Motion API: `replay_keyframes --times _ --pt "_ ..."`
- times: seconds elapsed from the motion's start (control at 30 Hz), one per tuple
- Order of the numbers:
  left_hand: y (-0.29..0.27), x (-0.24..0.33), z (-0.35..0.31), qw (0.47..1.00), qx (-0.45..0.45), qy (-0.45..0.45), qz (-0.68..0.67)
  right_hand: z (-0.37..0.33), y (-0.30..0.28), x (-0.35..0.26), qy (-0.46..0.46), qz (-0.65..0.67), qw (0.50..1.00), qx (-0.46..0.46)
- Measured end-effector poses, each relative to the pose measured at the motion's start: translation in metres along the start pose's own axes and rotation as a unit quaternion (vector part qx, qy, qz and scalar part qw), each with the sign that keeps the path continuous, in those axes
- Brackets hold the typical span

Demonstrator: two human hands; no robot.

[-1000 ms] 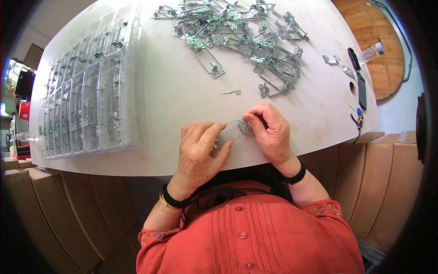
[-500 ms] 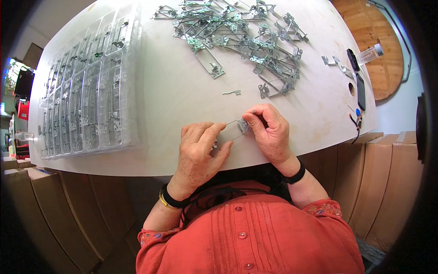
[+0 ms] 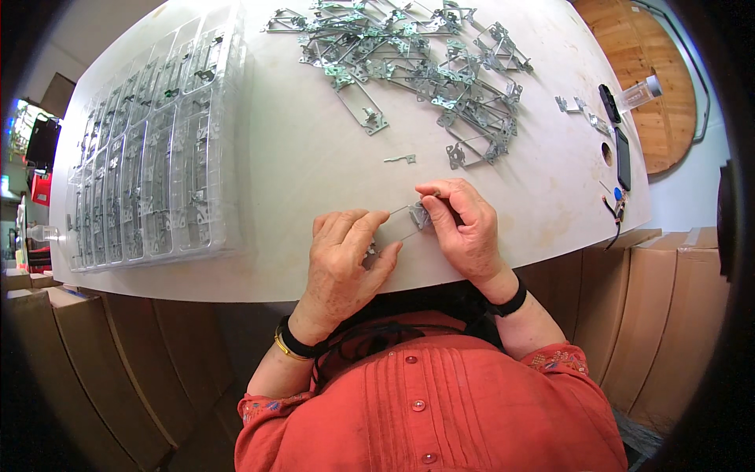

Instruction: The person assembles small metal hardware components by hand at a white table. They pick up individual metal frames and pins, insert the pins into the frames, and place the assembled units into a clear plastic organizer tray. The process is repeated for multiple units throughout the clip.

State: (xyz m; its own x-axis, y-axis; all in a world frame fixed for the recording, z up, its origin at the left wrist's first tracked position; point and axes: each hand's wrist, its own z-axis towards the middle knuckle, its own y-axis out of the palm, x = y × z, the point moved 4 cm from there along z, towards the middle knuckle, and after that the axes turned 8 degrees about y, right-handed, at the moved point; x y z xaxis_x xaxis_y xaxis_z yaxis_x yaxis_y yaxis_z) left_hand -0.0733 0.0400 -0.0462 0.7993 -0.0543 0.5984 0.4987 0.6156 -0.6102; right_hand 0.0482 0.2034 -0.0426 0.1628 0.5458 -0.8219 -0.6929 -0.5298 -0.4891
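Observation:
My left hand [image 3: 342,259] is closed around one end of a metal bracket frame [image 3: 418,215], two thin rods joining small end plates. Its near end is partly hidden by my fingers. My right hand [image 3: 465,228] is at the frame's other end, thumb and forefinger bent together by the end plate. Something tiny and dark shows between those fingertips, too small to name. Just beyond my hands lies a small flat metal lever [image 3: 399,159] on the white table [image 3: 291,173].
A heap of similar metal frames [image 3: 417,67] covers the far middle of the table. Stacked clear plastic trays [image 3: 228,189] with metal parts stand at left. Toward the right edge lie loose metal pieces [image 3: 582,114], a black phone [image 3: 622,159] and a clear bottle [image 3: 638,94]. Cardboard boxes [image 3: 661,307] stand below.
My right thumb and forefinger have shifted slightly at the end plate, the forefinger a little farther left. My left hand keeps its place on the frame.

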Motion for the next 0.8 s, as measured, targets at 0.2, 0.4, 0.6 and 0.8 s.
replay_keyframes --times 0.2,0.4,0.6,0.8 --pt "0.0004 0.0002 -0.0001 1.000 0.002 -0.005 0.003 -0.0004 -0.0031 -0.0027 -0.005 -0.003 1.000 -0.028" --pt "0.0005 0.0006 0.0002 1.000 0.003 -0.004 0.011 -0.0007 -0.0021 0.0003 -0.012 0.001 1.000 -0.020" --pt "0.0012 -0.0007 -0.0009 1.000 0.002 -0.006 0.011 -0.0020 -0.0022 0.0043 0.055 0.011 0.998 -0.024" --pt "0.0005 0.0004 -0.0001 1.000 0.008 -0.004 0.010 -0.0004 -0.0005 0.0048 0.024 0.013 1.000 0.000"
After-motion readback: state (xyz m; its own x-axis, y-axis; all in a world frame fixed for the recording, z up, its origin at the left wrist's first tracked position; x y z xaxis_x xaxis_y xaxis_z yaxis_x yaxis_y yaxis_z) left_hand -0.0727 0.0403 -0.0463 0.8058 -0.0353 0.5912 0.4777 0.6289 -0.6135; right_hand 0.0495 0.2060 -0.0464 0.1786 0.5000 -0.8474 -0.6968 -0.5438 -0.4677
